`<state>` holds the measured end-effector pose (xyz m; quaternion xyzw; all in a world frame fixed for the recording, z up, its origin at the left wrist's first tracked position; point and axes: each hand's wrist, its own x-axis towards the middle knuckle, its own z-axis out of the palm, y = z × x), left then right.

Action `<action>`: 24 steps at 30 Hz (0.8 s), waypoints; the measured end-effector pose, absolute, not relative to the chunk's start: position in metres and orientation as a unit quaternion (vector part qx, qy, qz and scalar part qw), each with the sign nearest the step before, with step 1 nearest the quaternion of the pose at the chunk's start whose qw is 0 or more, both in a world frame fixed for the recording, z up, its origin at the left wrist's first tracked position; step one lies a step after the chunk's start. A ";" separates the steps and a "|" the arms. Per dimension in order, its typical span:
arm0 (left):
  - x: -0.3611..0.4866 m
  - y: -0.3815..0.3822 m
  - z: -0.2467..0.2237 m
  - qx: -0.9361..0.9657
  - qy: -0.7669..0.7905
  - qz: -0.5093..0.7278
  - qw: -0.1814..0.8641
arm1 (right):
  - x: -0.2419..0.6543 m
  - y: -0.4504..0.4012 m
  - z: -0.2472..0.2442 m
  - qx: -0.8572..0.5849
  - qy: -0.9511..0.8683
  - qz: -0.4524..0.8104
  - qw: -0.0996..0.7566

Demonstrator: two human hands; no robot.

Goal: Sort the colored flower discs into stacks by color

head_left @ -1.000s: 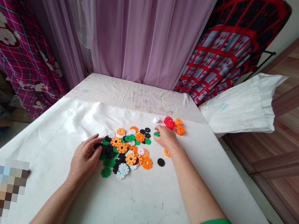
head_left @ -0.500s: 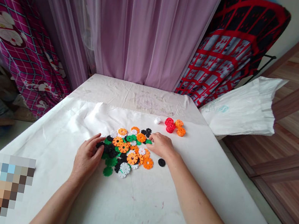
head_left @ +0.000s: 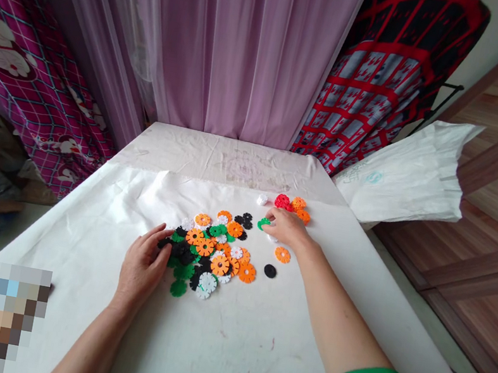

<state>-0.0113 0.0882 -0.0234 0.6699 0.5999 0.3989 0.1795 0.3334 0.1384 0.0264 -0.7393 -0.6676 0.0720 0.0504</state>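
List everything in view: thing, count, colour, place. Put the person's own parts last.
Pile of flower-shaped discs: many; orange, green, black, white; table centre.
Small cluster of discs: a few; red and orange; far right of the pile.
Loose orange disc: one; right of the pile.
Loose black disc: one; right of the pile.
White piece: one; left of the red cluster.
Table cloth: one; white; over the table.
Curtain: purple; behind the table.
White bag: one; right of the table.
Left hand: touching the pile's left edge.
Right hand: fingers holding a green disc.

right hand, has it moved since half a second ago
Yes. The right hand went away from the heap of flat plastic flower discs, toward the small red and orange disc cluster.
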 end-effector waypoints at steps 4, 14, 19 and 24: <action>-0.012 0.088 -0.023 0.669 0.603 0.393 0.185 | 0.326 0.138 0.023 -0.736 -0.672 0.073 0.036; -0.012 0.088 -0.022 0.665 0.605 0.393 0.192 | 0.319 0.134 0.030 -0.712 -0.699 0.066 0.008; -0.012 0.088 -0.023 0.662 0.605 0.398 0.194 | 0.321 0.138 0.025 -0.716 -0.695 0.061 0.002; -0.011 0.090 -0.023 0.667 0.603 0.395 0.189 | 0.313 0.133 0.030 -0.720 -0.691 0.052 0.027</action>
